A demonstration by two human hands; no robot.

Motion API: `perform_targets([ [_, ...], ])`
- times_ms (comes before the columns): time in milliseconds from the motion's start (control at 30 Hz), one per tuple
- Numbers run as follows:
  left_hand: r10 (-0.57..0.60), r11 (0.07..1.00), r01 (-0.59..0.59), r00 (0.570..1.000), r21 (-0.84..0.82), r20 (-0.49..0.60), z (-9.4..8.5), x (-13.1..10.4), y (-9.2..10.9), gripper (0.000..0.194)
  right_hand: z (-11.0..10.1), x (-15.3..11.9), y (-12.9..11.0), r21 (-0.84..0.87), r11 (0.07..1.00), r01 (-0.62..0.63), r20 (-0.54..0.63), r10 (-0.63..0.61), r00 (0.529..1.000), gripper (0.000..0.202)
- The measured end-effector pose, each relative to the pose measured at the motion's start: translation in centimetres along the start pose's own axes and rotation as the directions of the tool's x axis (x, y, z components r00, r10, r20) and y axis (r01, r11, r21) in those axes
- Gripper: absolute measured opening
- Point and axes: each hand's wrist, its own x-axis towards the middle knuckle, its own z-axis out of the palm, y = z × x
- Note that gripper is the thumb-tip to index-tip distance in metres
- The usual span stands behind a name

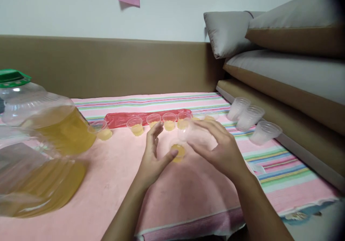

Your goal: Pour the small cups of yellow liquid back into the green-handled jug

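My right hand is wrapped round a clear plastic cup, or perhaps a small stack of them, tilted with its mouth to the left. Just left of it, my left hand has its thumb and fingers apart, with nothing between them. Between the hands a small cup with yellow liquid stands on the pink cloth; my left thumb tip overlaps its edge in view, and contact is unclear. Behind the hands runs a row of several clear cups with yellow liquid, before a red plastic strip.
Two large clear jugs of yellow liquid, a rear one with a green lid and a nearer one, are at the left. Stacks of clear cups lean at the right, beside piled cushions. A brown board borders the back.
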Motion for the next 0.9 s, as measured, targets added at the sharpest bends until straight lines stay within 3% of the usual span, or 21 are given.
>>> perform_targets([
  [100,-0.007,1.000,0.005,0.992,-0.015,-0.127,-0.5,-0.1,-0.6,0.063,-0.8,0.0,1.8,0.111,0.970,-0.217,-0.216,0.237,0.947,0.045],
  [233,-0.008,0.998,-0.004,0.978,-0.057,-0.207,-1.1,-0.2,-1.2,0.050,-3.0,-0.1,5.9,0.275,0.896,-0.347,-0.418,0.437,0.796,0.062],
  [333,-0.022,0.995,0.000,0.974,-0.097,-0.225,-1.3,-0.3,-1.4,0.048,-5.9,-0.3,9.1,0.339,0.879,-0.336,-0.573,0.476,0.667,0.077],
  [500,-0.032,0.996,0.009,0.968,-0.091,-0.249,-1.4,-0.5,-1.6,0.049,-11.3,-1.2,13.7,0.169,0.879,-0.446,-0.766,0.401,0.502,0.079],
  [600,-0.044,0.996,0.022,0.964,-0.087,-0.261,-1.5,-0.6,-1.8,0.050,-12.6,-1.9,15.9,0.079,0.858,-0.507,-0.812,0.350,0.467,0.074],
  [700,-0.046,0.996,0.026,0.964,-0.079,-0.261,-1.6,-0.6,-2.0,0.049,-12.4,-2.5,17.3,0.066,0.860,-0.506,-0.819,0.337,0.465,0.072],
  [900,-0.050,0.998,0.037,0.966,-0.057,-0.254,-1.8,-0.5,-2.2,0.049,-11.7,-3.4,18.2,-0.068,0.815,-0.576,-0.769,0.325,0.550,0.061],
])
